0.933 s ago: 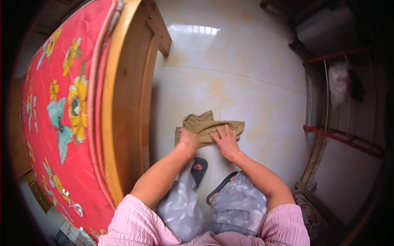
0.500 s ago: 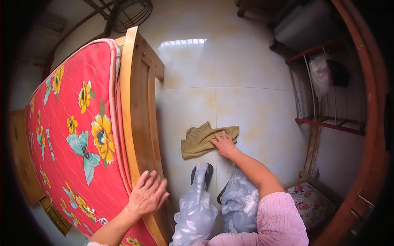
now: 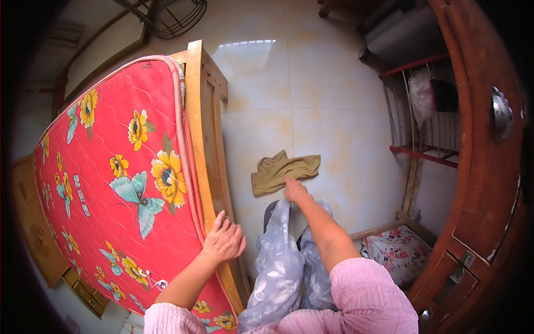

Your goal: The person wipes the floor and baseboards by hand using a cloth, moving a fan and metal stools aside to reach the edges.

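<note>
A crumpled olive-brown cloth (image 3: 278, 171) lies on the tiled floor in front of my feet. My right hand (image 3: 296, 190) reaches down to its near edge with the fingers drawn together, pinching the fabric there. The fingertips are partly hidden by the hand itself. My left hand (image 3: 224, 240) rests on the wooden side rail (image 3: 201, 167) of the bed, its fingers loosely bent and a little apart, holding nothing. Beside that rail lies a red mattress (image 3: 105, 183) with yellow flowers and pale blue butterflies.
Dark slippers (image 3: 270, 214) are on my feet, close to the cloth. A reddish-brown wooden cabinet (image 3: 484, 183) stands on the right, near a red-framed metal rack (image 3: 428, 150). A floral-covered low item (image 3: 397, 250) sits beside it. White earphones (image 3: 160, 284) lie on the mattress.
My right hand has gone from lying spread on the cloth to its near edge, with the fingers closing. The view has shifted and shows more of the cabinet; my left hand stays at the rail.
</note>
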A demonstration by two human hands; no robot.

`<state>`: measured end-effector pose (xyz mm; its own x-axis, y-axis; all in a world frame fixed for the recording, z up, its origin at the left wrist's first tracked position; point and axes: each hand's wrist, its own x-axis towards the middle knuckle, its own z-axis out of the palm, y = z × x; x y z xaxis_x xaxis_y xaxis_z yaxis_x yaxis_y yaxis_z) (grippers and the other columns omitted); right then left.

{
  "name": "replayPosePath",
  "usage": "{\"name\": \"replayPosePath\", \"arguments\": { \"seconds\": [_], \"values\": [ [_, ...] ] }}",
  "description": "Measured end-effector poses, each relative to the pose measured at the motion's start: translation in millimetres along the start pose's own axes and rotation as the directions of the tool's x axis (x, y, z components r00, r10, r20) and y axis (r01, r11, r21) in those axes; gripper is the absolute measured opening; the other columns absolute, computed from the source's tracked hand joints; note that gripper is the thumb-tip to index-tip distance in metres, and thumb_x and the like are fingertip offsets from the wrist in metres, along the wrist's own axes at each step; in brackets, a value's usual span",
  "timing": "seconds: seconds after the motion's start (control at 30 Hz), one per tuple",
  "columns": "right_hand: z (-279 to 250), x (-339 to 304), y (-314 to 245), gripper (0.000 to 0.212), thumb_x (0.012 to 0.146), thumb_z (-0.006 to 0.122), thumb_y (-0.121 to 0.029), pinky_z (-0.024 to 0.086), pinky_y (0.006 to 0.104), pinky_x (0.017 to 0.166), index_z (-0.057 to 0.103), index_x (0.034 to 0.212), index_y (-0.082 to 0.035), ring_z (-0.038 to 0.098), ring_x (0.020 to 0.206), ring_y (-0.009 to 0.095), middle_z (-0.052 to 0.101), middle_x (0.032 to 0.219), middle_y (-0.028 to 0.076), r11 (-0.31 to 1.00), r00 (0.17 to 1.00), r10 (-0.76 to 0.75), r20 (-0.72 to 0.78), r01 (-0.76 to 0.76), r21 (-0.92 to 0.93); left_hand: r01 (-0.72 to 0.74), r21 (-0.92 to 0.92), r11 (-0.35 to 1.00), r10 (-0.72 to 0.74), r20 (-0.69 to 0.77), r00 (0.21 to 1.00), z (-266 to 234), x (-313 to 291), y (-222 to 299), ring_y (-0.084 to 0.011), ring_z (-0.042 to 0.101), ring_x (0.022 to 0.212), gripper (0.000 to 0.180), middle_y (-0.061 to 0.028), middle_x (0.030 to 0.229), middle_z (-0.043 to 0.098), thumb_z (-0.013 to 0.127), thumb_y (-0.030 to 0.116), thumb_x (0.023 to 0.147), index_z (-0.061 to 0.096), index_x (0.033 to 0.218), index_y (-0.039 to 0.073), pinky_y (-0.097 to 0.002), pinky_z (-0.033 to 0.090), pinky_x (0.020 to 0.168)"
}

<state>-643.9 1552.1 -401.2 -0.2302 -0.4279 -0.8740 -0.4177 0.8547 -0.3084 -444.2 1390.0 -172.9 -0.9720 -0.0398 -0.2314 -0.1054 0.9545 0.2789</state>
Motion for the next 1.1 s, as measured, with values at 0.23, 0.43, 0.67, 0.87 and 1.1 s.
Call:
{"name": "replayPosePath", "arguments": {
  "seconds": [0.23,0.43,0.67,0.87,1.1],
  "values": [
    [34.4,-78.0,-45.8,0.046,0.083,0.048,-0.019,0.04,0.0428,0.096,0.046,0.127,-0.008,0.049,0.114,0.035,0.052,0.123,0.02,0.967,1.0,0.014,-0.008,-0.012,0.254,0.046,-0.02,0.999,-0.045,0.036,0.998,8.7,-4.9,0.3,-0.0266,0.056,0.083,0.015,-0.0099,0.068,0.055,0.057,0.021,0.073,0.057,0.072,0.006,-0.0432,0.025,0.107],
    [84.5,-160.2,-44.7,0.043,0.082,0.048,-0.021,0.039,0.0401,0.099,0.052,0.122,-0.007,0.049,0.116,0.035,0.054,0.121,0.019,0.978,0.992,0.044,0.118,-0.067,0.196,0.057,0.013,0.998,-0.058,0.071,0.996,10.2,-7.3,0.6,-0.026,0.055,0.088,0.019,-0.009,0.069,0.054,0.06,0.025,0.072,0.057,0.073,0.006,-0.0421,0.023,0.109],
    [125.7,-218.6,-45.5,0.044,0.083,0.048,-0.022,0.036,0.0385,0.101,0.051,0.125,-0.008,0.047,0.118,0.034,0.05,0.127,0.018,0.954,0.965,0.112,0.239,-0.172,0.247,0.058,-0.019,0.998,-0.057,0.052,0.997,9.2,-5.5,-1.1,-0.026,0.055,0.092,0.019,-0.0095,0.072,0.056,0.061,0.025,0.072,0.057,0.074,0.007,-0.0405,0.023,0.109],
    [151.4,-257.8,-35.6,0.041,0.083,0.047,-0.025,0.038,0.0416,0.099,0.054,0.123,-0.016,0.049,0.117,0.032,0.051,0.127,0.015,0.962,0.935,0.203,0.291,-0.245,0.116,0.078,-0.087,0.993,-0.078,-0.003,0.997,7.5,-7.0,-6.0,-0.0256,0.056,0.087,0.013,-0.0099,0.071,0.057,0.063,0.017,0.07,0.056,0.071,0.006,-0.0392,0.03,0.105],
    [196.8,-298.5,32.2,0.033,0.083,0.049,-0.026,0.045,0.0443,0.09,0.062,0.112,-0.017,0.057,0.106,0.031,0.058,0.119,0.013,0.916,0.897,0.396,0.198,-0.372,-0.147,0.043,-0.089,0.995,-0.059,-0.175,0.983,16.3,-7.7,-3.2,-0.0252,0.057,0.082,0.01,-0.0107,0.069,0.057,0.06,0.013,0.073,0.056,0.069,0.005,-0.0378,0.035,0.102]
  ]
}}
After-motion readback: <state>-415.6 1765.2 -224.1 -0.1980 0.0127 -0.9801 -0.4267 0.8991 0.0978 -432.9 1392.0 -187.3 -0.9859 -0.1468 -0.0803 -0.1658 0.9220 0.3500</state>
